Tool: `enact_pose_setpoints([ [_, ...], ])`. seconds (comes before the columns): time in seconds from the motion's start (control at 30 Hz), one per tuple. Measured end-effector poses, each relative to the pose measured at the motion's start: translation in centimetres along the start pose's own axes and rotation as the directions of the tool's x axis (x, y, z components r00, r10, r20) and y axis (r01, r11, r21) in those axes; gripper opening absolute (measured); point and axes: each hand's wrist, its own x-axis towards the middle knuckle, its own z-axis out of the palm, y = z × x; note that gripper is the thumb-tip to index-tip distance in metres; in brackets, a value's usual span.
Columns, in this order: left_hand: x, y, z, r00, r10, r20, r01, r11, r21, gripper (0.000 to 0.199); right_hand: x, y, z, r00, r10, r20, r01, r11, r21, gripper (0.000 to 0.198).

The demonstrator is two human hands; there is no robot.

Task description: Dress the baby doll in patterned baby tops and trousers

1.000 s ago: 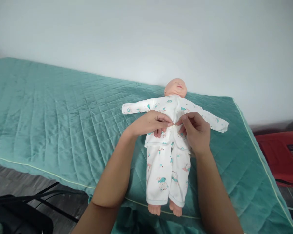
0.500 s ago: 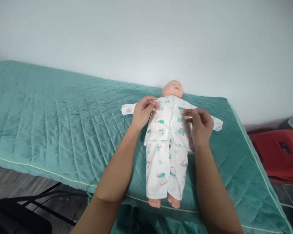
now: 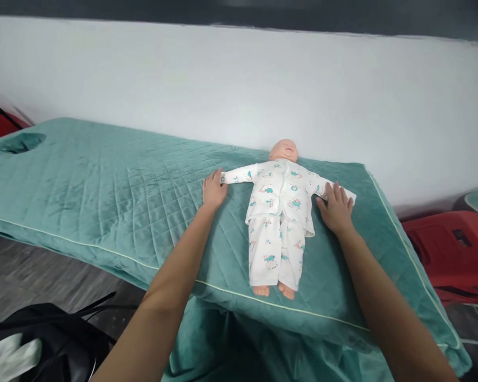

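Note:
A baby doll point(image 3: 279, 212) lies on its back on a teal quilted bed point(image 3: 103, 196), head toward the wall. It wears a white printed shirt and matching trousers, and its bare feet reach the bed's front edge. My left hand point(image 3: 213, 189) rests flat on the quilt, fingers touching the cuff of the doll's outstretched left-side sleeve. My right hand point(image 3: 336, 208) lies flat over the end of the other sleeve, fingers spread. Neither hand grips anything.
A white wall runs behind the bed. A red plastic object point(image 3: 450, 254) stands on the floor at the right. A black item with straps point(image 3: 51, 334) and a white cloth point(image 3: 8, 358) lie on the floor at the lower left. The bed has a round face hole point(image 3: 22, 142) at far left.
Both hands left the doll's chest and slid outward along the sleeves to the cuffs. The sleeves now lie stretched out flat. The view has pulled back and tilted up.

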Motion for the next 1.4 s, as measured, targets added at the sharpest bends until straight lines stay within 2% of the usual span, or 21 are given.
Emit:
enact_pose_setpoints([
  [0.13,0.2,-0.5,0.1,1.000,-0.013,-0.005,0.013,1.000,-0.004,0.060,-0.8,2.7,-1.2,0.986,0.163,0.042,-0.160,0.985,-0.069,0.066],
  [0.27,0.1,-0.6,0.4,1.000,-0.026,-0.004,0.026,1.000,-0.002,0.058,-1.0,3.4,-1.6,0.951,0.310,0.018,-0.308,0.949,-0.060,0.067],
  [0.4,0.4,-0.9,0.4,0.999,-0.044,0.014,0.044,0.999,-0.031,0.059,-0.8,3.6,-1.3,0.952,0.305,0.008,-0.305,0.952,-0.038,0.065],
  [0.53,1.2,-1.0,0.3,0.995,-0.094,-0.023,0.093,0.995,-0.026,0.057,-0.7,3.8,-1.2,0.956,0.292,0.002,-0.292,0.956,-0.022,0.062],
  [0.73,1.5,-0.8,0.2,0.993,-0.102,-0.064,0.105,0.994,0.036,0.055,-1.0,3.6,-1.4,0.943,0.332,-0.026,-0.332,0.943,0.019,0.062],
  [0.87,0.9,-0.6,0.2,0.992,-0.107,-0.061,0.112,0.990,0.090,0.054,-1.7,2.7,-1.4,0.957,0.264,-0.117,-0.255,0.963,0.090,0.063],
  [0.97,-0.4,-0.2,-0.1,0.985,-0.149,-0.088,0.157,0.983,0.091,0.058,-3.5,1.0,-1.5,0.970,0.114,-0.217,-0.066,0.974,0.218,0.058],
  [1.07,-3.2,0.8,-0.8,0.978,-0.168,-0.121,0.173,0.985,0.027,0.069,-6.6,-2.2,-1.8,0.955,-0.037,-0.293,0.157,0.904,0.399,0.051],
  [1.13,-6.0,1.7,-1.2,0.987,-0.086,-0.134,0.077,0.994,-0.076,0.066,-9.0,-4.5,-2.0,0.946,-0.087,-0.313,0.244,0.826,0.508,0.048],
  [1.23,-10.6,3.1,-1.8,0.978,0.159,-0.132,-0.188,0.949,-0.252,0.061,-12.2,-7.4,-2.2,0.953,-0.173,-0.248,0.292,0.740,0.606,0.046],
  [1.3,-13.1,3.9,-2.1,0.947,0.317,-0.054,-0.316,0.888,-0.335,0.059,-14.0,-8.4,-2.3,0.966,-0.190,-0.176,0.259,0.728,0.635,0.046],
  [1.4,-15.8,4.2,-2.6,0.897,0.437,0.069,-0.373,0.831,-0.412,0.052,-16.2,-9.0,-2.4,0.988,-0.097,-0.118,0.151,0.734,0.662,0.047],
])
